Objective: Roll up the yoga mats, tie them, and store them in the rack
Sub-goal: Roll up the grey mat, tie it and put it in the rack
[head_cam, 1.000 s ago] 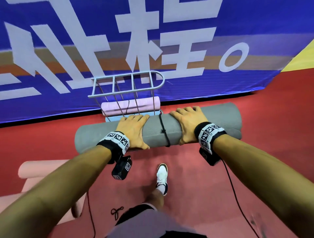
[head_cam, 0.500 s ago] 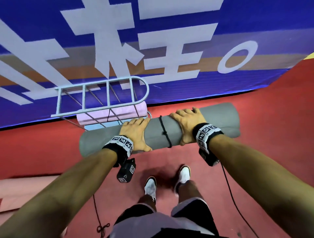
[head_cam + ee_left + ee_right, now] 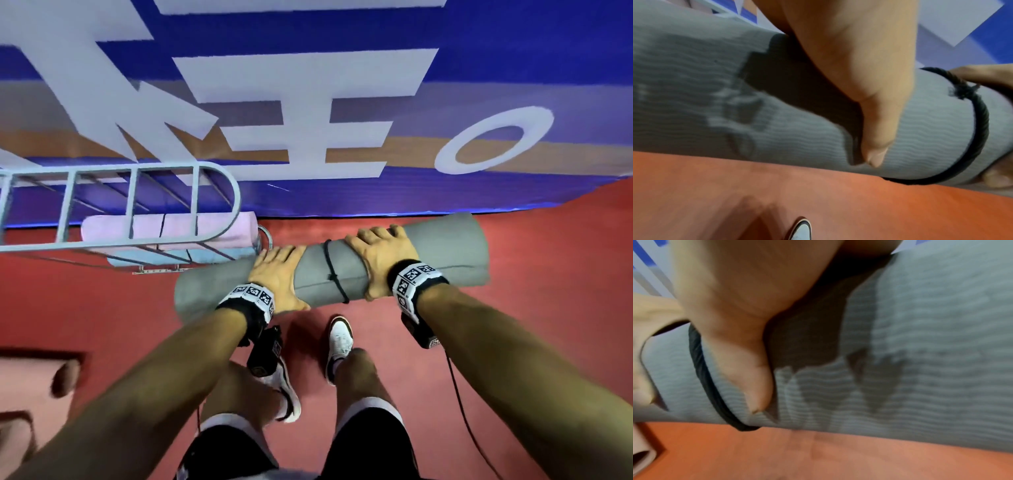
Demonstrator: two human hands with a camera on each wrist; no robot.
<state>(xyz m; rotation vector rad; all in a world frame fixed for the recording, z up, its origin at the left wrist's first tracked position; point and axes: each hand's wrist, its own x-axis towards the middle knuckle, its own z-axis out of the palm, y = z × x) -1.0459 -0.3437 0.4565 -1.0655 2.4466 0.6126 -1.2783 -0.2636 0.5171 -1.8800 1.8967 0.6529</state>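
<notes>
While the rolled grey mat (image 3: 442, 250) is carried above the red floor (image 3: 548, 342), just beside the rack (image 3: 219, 178), it is gripped from above by the left hand (image 3: 277, 277) and the right hand (image 3: 380, 260), one on each side of the black cord (image 3: 334, 270). The fingers are curled over the roll, with the thumbs underneath. The mat is judged light, soft and a little springy, so it is best held near the tie. A pink mat (image 3: 171, 226) is already stored in the rack.

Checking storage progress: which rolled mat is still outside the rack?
The grey mat, tied with a black cord and held in both hands; the pink mat and blue mat lie in the rack.
</notes>
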